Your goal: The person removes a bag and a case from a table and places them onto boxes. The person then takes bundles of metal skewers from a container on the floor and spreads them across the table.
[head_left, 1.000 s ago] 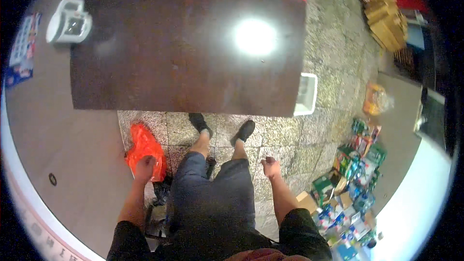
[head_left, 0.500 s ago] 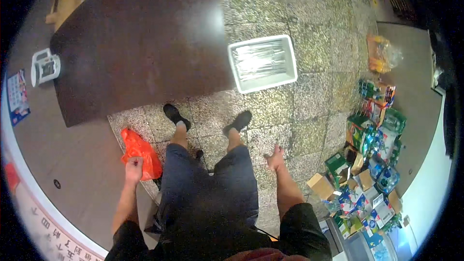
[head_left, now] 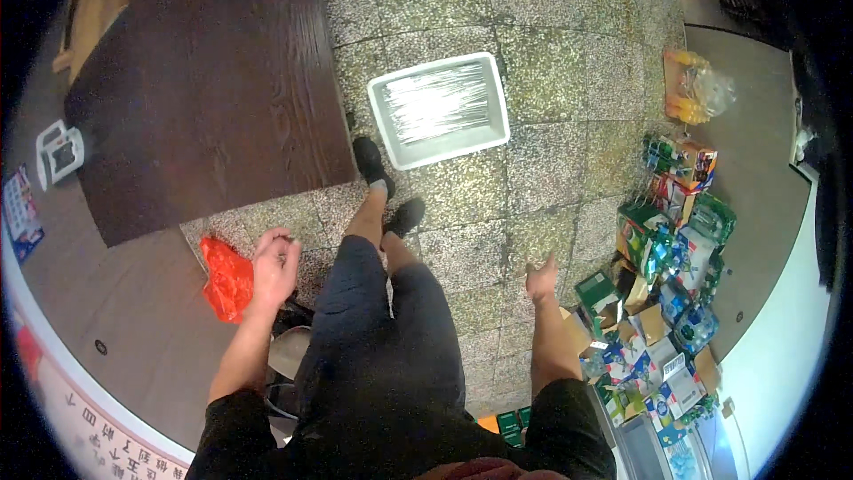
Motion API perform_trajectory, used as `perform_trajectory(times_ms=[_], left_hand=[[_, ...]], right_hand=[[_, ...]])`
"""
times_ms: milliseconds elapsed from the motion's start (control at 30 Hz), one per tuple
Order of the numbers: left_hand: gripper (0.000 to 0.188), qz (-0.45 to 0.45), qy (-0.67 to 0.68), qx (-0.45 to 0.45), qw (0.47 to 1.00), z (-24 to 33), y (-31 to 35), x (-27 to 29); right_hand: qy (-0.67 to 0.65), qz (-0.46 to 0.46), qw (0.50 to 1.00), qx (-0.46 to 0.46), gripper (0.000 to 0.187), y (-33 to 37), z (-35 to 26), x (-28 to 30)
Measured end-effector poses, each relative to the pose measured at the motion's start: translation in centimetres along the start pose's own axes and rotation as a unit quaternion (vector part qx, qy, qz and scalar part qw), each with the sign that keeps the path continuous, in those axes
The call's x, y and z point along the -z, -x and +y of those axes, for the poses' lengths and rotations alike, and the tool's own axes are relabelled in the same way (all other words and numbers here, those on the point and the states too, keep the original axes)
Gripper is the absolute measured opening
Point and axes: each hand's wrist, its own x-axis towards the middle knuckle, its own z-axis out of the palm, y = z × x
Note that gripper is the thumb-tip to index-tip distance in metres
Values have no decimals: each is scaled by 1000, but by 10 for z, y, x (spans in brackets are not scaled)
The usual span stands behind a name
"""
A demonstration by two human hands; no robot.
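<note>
My left hand [head_left: 277, 267] is raised with its fingers curled, to the right of a crumpled red plastic bag [head_left: 228, 279]; what the fingers hold, if anything, I cannot make out. Out to the right, my right hand [head_left: 541, 279] hangs over the speckled tile floor [head_left: 462, 267], fingers stretched and nothing in them. Ahead of my feet is a white rectangular tub [head_left: 453, 155] with many thin, shiny, silvery sticks [head_left: 437, 103] lying side by side in it. Neither hand touches the tub.
A dark brown wooden table [head_left: 213, 107] fills the left front, its corner close to my foot. At its left lies a white-handled object [head_left: 60, 156]. On the right, a heap of cartons and plastic bottles [head_left: 662, 329] lies along the wall, with an orange-and-clear bag [head_left: 693, 89] farther off.
I have stepped, my legs turning and feet coming closer together. My left hand has moved up and right, off the red bag. The tub and table appear farther left in view.
</note>
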Motion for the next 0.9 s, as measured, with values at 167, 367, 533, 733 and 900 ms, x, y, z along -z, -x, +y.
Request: perform_trajectory(times_ms=[167, 367, 533, 733, 900], left_hand=[[12, 25, -64, -179, 981, 40, -130, -62], [29, 146, -250, -302, 908, 55, -323, -117], [64, 91, -356, -267, 891, 40, -378, -174], [58, 111, -312, -311, 891, 2, -410, -207], [59, 79, -324, -309, 891, -13, -422, -224]], right_hand=[[-44, -86, 994, -56, 36, -90, -64, -18], [-197, -77, 973, -93, 35, -230, -146, -124], [-253, -78, 958, -114, 38, -338, -148, -254], [-312, -251, 878, -264, 65, -413, -210, -355], [-227, -248, 883, -328, 84, -450, -218, -431]])
